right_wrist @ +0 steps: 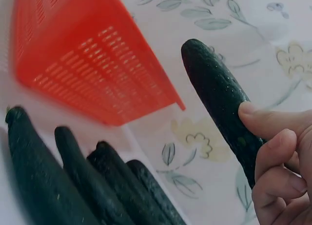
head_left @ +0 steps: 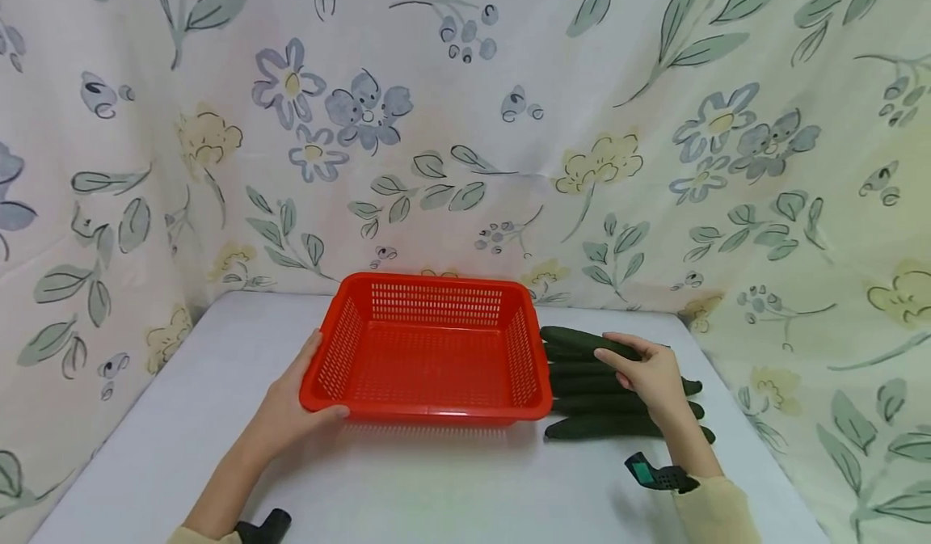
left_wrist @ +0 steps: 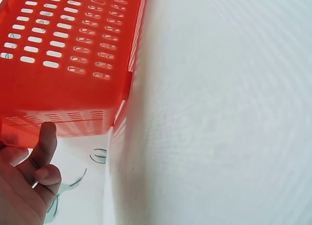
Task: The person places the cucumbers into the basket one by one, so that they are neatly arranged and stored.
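Observation:
A red plastic basket (head_left: pixel 429 415) with slotted walls sits on the white table, and no contents show inside it. My left hand (head_left: pixel 294 402) grips its front left corner, thumb along the front rim and fingers at the left side. In the left wrist view, the fingers (left_wrist: pixel 47 142) bend beside the basket wall (left_wrist: pixel 63 88). My right hand (head_left: pixel 650 370) pinches a dark green cucumber (head_left: pixel 582 339) between thumb and fingers, right of the basket. In the right wrist view this cucumber (right_wrist: pixel 214 88) is raised above the others, its far end free.
Several more cucumbers (head_left: pixel 604 426) lie side by side on the table (head_left: pixel 451 495), just right of the basket. Behind the table and along its sides hangs a floral cloth (head_left: pixel 451 124). Each wrist wears a black strap (head_left: pixel 658 475).

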